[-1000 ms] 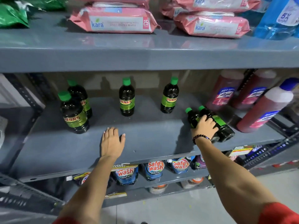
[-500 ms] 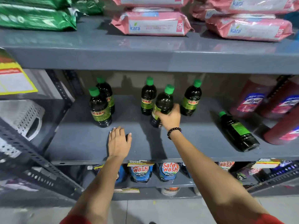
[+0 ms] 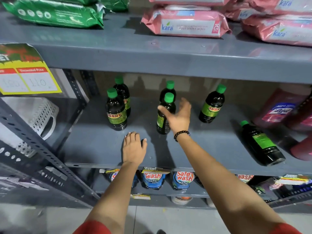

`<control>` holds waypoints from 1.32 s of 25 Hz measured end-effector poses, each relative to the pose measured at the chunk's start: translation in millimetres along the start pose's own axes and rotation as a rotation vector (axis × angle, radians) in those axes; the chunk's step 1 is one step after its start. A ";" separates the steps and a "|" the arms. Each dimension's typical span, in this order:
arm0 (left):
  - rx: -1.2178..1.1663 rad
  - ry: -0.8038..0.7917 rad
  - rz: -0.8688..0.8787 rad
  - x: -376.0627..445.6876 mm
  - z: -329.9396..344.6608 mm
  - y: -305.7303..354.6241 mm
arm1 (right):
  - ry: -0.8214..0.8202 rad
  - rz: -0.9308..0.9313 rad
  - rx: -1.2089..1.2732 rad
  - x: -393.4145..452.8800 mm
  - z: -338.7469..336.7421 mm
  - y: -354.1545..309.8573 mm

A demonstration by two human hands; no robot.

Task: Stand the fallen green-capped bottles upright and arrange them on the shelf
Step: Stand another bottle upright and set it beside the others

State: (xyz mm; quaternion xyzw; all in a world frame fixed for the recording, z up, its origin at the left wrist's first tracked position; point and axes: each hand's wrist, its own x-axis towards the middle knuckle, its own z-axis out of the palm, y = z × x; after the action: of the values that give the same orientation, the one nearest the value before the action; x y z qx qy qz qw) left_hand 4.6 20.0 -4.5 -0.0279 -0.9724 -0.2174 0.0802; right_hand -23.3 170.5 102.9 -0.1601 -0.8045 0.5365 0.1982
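Note:
Several dark bottles with green caps stand upright on the grey middle shelf (image 3: 211, 149). Two stand at the left (image 3: 116, 112), one at the back centre (image 3: 168, 89), one at the right (image 3: 213, 105). A further upright bottle (image 3: 163, 119) stands in front of the centre one. My right hand (image 3: 179, 115) is right beside it, fingers spread, holding nothing. One bottle (image 3: 260, 144) lies on its side at the right, cap pointing to the back. My left hand (image 3: 134, 147) rests flat on the shelf near the front edge.
Red bottles (image 3: 280, 108) crowd the shelf's right end next to the fallen bottle. Pink wipe packs (image 3: 187, 24) and green packs (image 3: 55, 12) lie on the shelf above. Detergent pouches (image 3: 181, 179) sit on the shelf below. A white basket (image 3: 35, 115) is at the left.
My right hand carried one fallen bottle from the right to the centre, stood it upright and let go. My left hand stayed flat on the shelf. The view shifted left.

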 end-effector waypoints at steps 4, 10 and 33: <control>0.004 -0.006 0.011 -0.7 0.2 -1.1 | 0.010 -0.159 -0.316 26.6 -1.8 -43.8; 0.003 0.005 0.024 -1.0 1.5 -3.1 | -0.497 -0.237 -0.347 51.2 -24.2 -56.7; 0.041 0.024 0.076 -0.6 3.0 -3.5 | -0.544 -0.261 -0.546 43.4 -27.6 -59.8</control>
State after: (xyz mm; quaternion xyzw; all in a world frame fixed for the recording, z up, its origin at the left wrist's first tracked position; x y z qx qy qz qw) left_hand 4.5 18.2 -8.7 -0.0607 -0.9739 -0.1943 0.1006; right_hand -50.2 190.6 174.3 0.0445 -0.9541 0.2963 -0.0050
